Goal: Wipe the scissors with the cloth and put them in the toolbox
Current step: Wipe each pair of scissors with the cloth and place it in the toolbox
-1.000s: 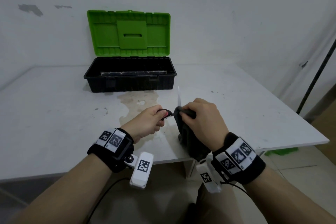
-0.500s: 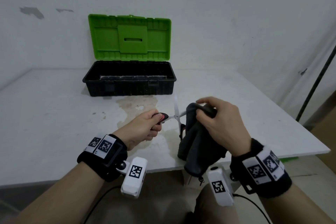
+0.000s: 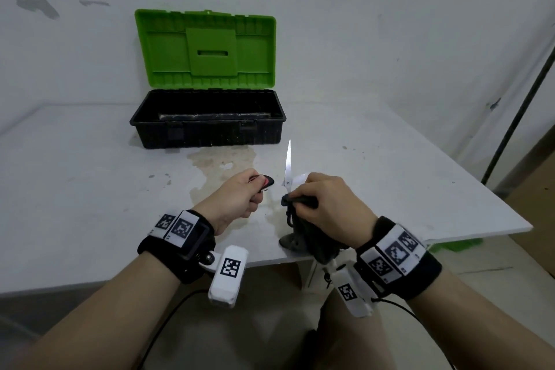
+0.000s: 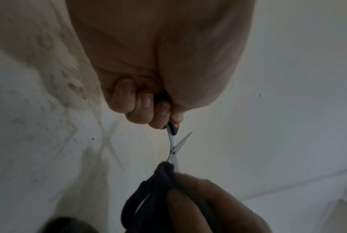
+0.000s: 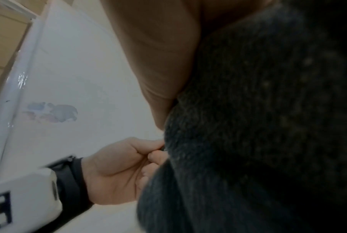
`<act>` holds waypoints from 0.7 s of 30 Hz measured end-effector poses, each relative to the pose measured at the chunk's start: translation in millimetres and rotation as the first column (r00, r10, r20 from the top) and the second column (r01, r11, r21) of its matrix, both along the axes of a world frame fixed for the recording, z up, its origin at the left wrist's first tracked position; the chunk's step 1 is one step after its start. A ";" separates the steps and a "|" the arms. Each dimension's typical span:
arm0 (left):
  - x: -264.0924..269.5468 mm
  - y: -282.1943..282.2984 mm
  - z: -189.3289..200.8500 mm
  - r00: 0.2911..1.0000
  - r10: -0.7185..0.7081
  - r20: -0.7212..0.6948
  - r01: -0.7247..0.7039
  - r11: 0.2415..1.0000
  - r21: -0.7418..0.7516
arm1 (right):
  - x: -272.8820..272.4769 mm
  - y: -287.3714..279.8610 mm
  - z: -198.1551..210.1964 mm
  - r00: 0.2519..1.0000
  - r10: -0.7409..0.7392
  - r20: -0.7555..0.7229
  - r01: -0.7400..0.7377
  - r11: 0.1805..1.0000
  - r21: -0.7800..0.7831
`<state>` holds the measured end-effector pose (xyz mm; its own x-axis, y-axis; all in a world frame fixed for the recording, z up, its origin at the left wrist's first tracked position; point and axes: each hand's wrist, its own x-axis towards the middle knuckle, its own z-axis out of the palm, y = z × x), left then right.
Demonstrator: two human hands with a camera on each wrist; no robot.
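- Steel scissors with black-and-red handle [image 3: 287,171]: blades spread, handle clamped in left hand [image 3: 237,201] grip.
- Dark grey cloth [image 3: 312,237]: clamped in right hand [image 3: 330,204] grip, at one blade.
- Black toolbox with green lid [image 3: 207,129]: open, 12 o'clock on white table [image 3: 75,189].

Both forearms reach forward, bare to the wrist, each wrist wearing a black band with coded tags and a white camera unit beneath. The left hand [image 3: 240,200] is closed in a loose fist, knuckles up, its curled fingers [image 4: 143,100] and thumb gripping the scissors [image 3: 287,173] by the handle. The right hand [image 3: 327,204] sits just beside it, slightly nearer the body, back of the hand uppermost, fingers bent down and pinching the cloth [image 3: 312,242] against one blade. The two hands are close together but do not touch.
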<state>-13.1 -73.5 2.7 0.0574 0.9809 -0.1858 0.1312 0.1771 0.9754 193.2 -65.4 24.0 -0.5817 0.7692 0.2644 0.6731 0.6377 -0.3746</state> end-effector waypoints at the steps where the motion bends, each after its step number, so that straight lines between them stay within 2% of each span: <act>1: -1.0 0.2 -1.3 1.000 0.000 -0.016 0.000 1.000 0.000 | 1.5 -1.8 1.1 1.000 0.023 0.009 -0.023 1.000 -0.021; 3: -1.3 0.2 -2.3 0.999 -0.012 -0.036 0.012 1.000 0.003 | 3.4 -1.8 5.1 1.000 0.024 -0.019 -0.024 1.000 -0.012; 6: 3.8 -1.4 0.7 0.998 -0.040 -0.046 0.041 0.999 0.018 | 0.4 4.2 9.7 0.991 -0.065 -0.120 0.073 0.995 0.063; 12: 1.9 0.6 1.8 0.999 -0.002 -0.033 0.003 0.999 0.045 | -2.4 -0.8 1.0 0.995 -0.096 -0.040 0.098 0.995 0.028; 17: 4.8 0.0 -1.8 0.996 -0.017 -0.088 0.024 0.997 0.073 | -7.3 -1.5 10.2 0.986 -0.063 -0.156 0.079 0.991 0.103; 21: 8.0 -1.3 -1.0 0.996 -0.033 -0.079 0.040 0.995 0.092 | -10.7 2.5 0.7 0.986 -0.091 -0.142 0.105 0.990 0.098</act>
<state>-5.1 -74.8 1.7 0.0824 0.9917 -0.0989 0.2111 0.0796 0.9742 182.4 -63.0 24.7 -0.4576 0.7847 0.4182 0.6811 0.6117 -0.4024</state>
